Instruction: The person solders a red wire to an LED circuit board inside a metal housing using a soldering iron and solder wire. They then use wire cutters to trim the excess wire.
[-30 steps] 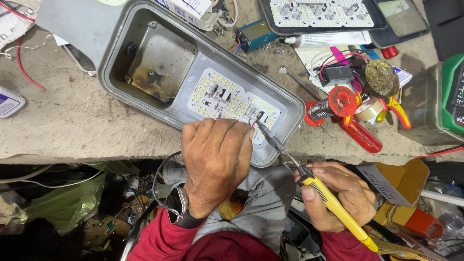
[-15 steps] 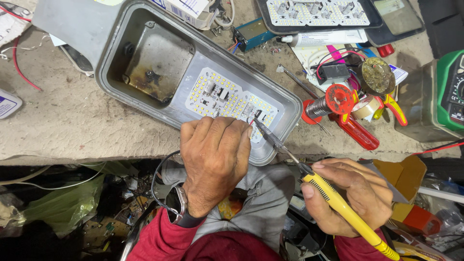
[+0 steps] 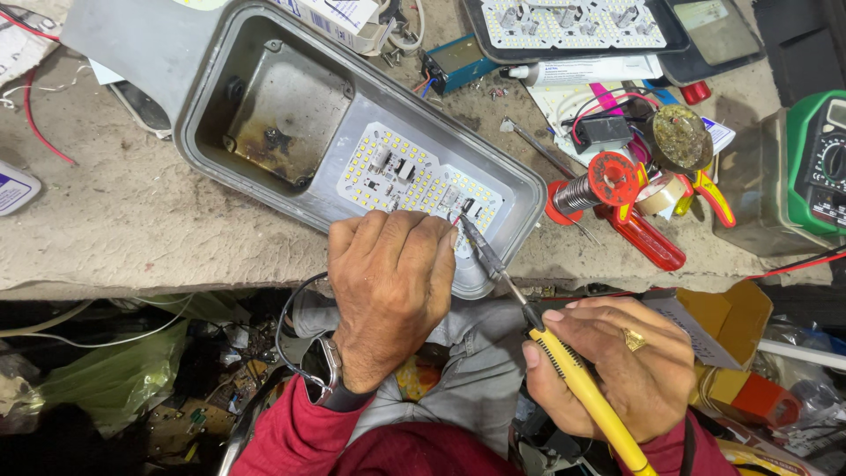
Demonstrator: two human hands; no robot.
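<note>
LED board (image 3: 414, 176) is lying inside the grey lamp housing (image 3: 220, 53) on the workbench (image 3: 123, 229). Left hand (image 3: 392, 282) is pinching a red wire at the board's edge, while right hand (image 3: 621, 370) is gripping a yellow-handled soldering iron (image 3: 564, 366), tip touching there.

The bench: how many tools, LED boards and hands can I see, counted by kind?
Soldering iron: 1
Solder spool: 1
Multimeter: 1
LED boards (one in the grey housing, one at the top): 2
Hands (left hand, right hand): 2
Total: 7
</note>
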